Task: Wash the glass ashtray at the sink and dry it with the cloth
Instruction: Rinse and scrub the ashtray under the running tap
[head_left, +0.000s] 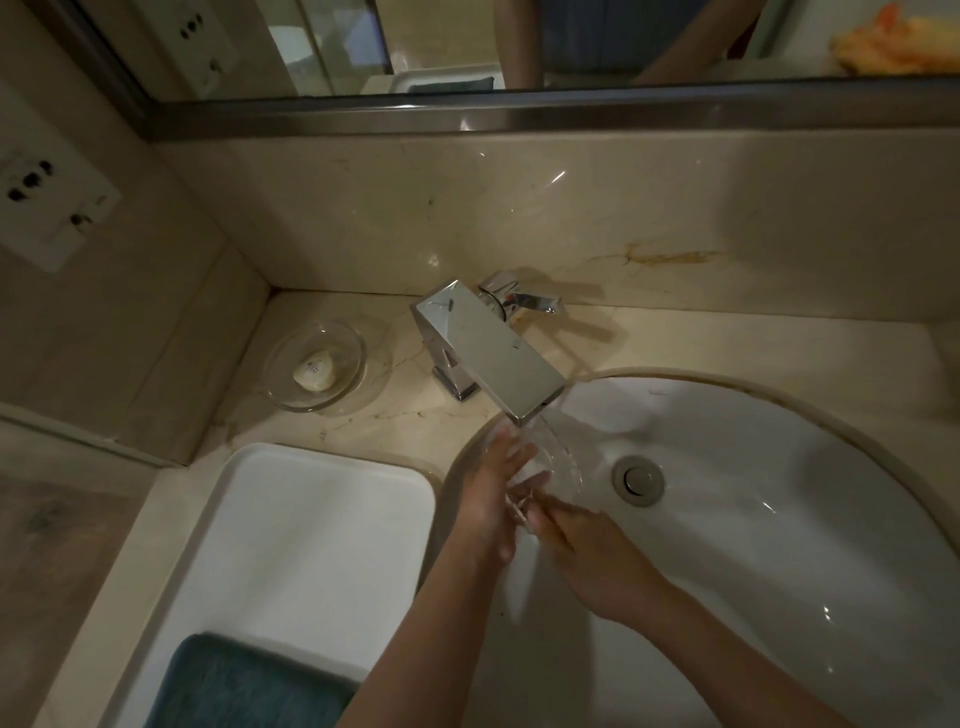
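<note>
The clear glass ashtray is held on edge under the chrome tap, and water runs over it into the white sink. My left hand lies against its left side with the fingers stretched up along the glass. My right hand grips its lower edge with the fingertips. A teal cloth lies in the white tray at the lower left.
A glass dish with a piece of soap stands on the marble counter left of the tap. The tap lever points right. A wall socket is at the left, a mirror along the top.
</note>
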